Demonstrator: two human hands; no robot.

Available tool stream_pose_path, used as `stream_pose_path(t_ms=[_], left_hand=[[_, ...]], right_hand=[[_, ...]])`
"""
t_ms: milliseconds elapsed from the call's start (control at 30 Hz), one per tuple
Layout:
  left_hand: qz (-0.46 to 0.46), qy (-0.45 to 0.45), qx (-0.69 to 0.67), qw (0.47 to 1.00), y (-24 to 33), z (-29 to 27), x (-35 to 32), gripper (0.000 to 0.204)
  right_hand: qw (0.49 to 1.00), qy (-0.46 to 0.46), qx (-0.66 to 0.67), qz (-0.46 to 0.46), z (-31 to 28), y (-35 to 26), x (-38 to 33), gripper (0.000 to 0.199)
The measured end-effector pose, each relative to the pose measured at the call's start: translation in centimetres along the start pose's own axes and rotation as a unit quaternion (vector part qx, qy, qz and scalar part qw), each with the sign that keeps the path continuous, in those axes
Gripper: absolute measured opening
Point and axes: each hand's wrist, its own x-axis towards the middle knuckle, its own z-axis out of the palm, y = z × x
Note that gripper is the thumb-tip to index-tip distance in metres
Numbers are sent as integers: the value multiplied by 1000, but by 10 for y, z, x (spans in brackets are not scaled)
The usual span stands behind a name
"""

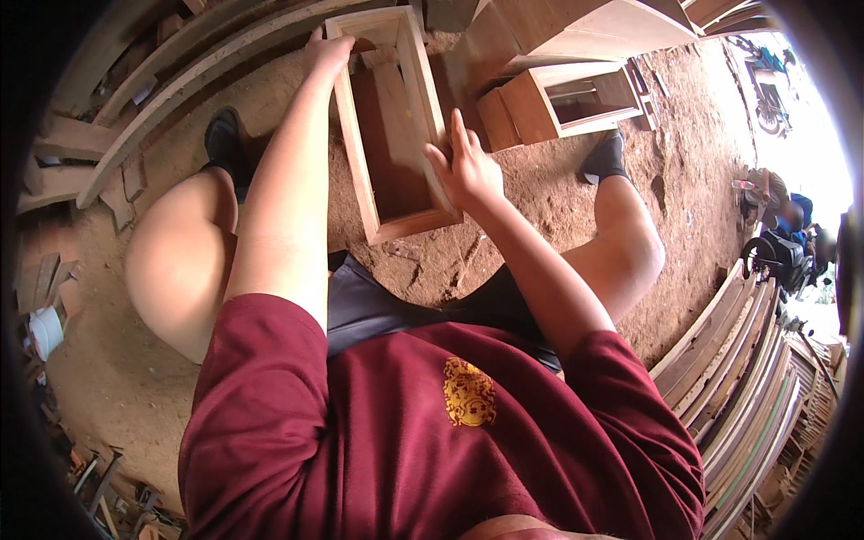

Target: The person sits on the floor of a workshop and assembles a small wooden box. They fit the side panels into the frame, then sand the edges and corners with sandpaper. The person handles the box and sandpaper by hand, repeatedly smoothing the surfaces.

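A long, open-topped wooden box (416,226) stands on the ground between my legs, its walls pale and its inside reddish brown. My left hand (328,57) grips its rim near the far left corner, with the fingertips partly hidden. Against the outside of its right wall rests my right hand (471,173), thumb and index finger stretched apart and the other fingers partly bent. Nothing is held in that hand. Just beyond it, to the right, sits a second wooden box (529,112) with an open, framed front.
Larger wooden furniture (585,34) stands behind the second box. Curved timber pieces (193,79) lie at the far left, and stacked planks (720,360) at the right. Bare dirt ground (661,171) surrounds me. A person (796,216) is beside a motorbike (772,255) at the far right.
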Motion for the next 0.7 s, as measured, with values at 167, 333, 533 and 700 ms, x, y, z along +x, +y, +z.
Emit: stream_pose_path(t_ms=[167, 333, 533, 700], left_hand=[[-6, -59, -25, 998, 23, -10, -15, 86], [-4, -19, -11, 1000, 7, -6, -5, 88], [1, -4, -8, 1000, 5, -3, -3, 87], [4, -20, -15, 1000, 17, -10, -14, 86]], right_hand=[[997, 43, -15, -55, 9, 15, -15, 97], [996, 17, -47, -71, 5, 22, -33, 106], [990, 80, -78, -88, 1, 7, 18, 110], [995, -9, -58, -86, 3, 17, -44, 111]])
